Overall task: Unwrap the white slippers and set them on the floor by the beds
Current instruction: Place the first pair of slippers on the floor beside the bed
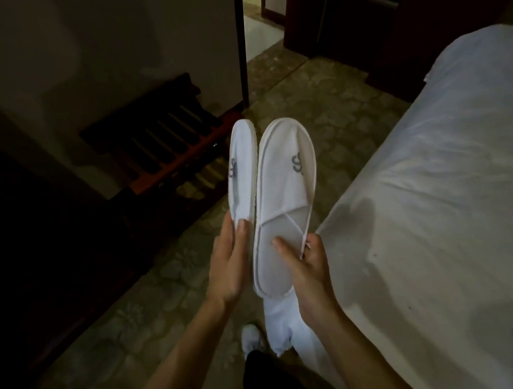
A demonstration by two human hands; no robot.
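Observation:
Two flat white slippers with a grey logo are held up in front of me, toes pointing away. My left hand grips the heel end of the left slipper, which is turned on edge. My right hand holds the right slipper face up, thumb pressed on its insole, fingers beneath. A thin white strap or string runs from the slipper's edge into my right fingers. A white wrapper hangs below the right slipper, under my right hand.
A bed with white sheets fills the right side. Patterned carpet runs between it and a dark wooden luggage rack by the left wall. An open doorway lies ahead. My white-shod foot stands below.

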